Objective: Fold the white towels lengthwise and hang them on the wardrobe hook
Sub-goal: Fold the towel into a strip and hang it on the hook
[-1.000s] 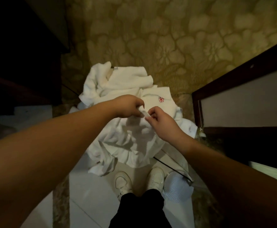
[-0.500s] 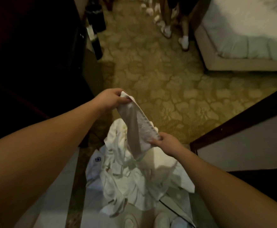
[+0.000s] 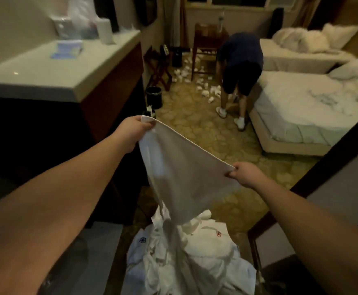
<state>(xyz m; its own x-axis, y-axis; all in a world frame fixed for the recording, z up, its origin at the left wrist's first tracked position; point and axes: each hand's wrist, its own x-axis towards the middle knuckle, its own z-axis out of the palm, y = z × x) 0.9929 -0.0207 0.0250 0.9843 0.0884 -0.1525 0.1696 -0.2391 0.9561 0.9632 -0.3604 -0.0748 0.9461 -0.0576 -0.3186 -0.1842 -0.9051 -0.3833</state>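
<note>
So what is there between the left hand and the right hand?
In the head view, the top edge of the white towel spans from the left hand to the right hand; each pinches a corner. The rest hangs over the laundry pile.

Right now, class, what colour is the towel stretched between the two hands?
Plain white towel, no visible pattern; the head view shows it.

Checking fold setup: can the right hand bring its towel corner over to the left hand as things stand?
Probably yes. The right hand and left hand each pinch a top corner of the towel, and only open air lies between them.
</note>
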